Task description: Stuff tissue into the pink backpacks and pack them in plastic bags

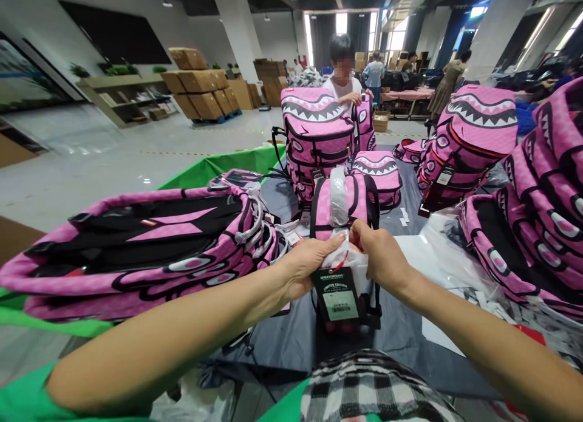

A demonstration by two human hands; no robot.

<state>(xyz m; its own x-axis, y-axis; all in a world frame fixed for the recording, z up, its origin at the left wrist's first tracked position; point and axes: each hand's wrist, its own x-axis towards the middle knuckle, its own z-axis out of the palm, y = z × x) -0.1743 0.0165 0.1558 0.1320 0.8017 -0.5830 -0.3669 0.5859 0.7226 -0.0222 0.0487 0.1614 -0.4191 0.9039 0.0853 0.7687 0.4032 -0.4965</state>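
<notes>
A small pink backpack [321, 212] with black straps lies in front of me on the dark table cover. White, translucent plastic wrap [338, 197] runs up its middle. My left hand [310, 265] is closed, pinching the lower end of this wrap between thumb and fingers. From the other side my right hand [381, 257] pinches the same wrap, its fingertips close to the left thumb. A black hang tag [337, 294] with a barcode label hangs by a red cord just below both hands. The fingertips are partly hidden.
Flattened pink bags [150, 246] are stacked at left. Large upright backpacks [316, 127] and a small bag [378, 173] stand ahead. More backpacks [544, 185], clear plastic [449, 240] and paper scraps lie at right. A co-worker [341, 70] handles a bag across the table.
</notes>
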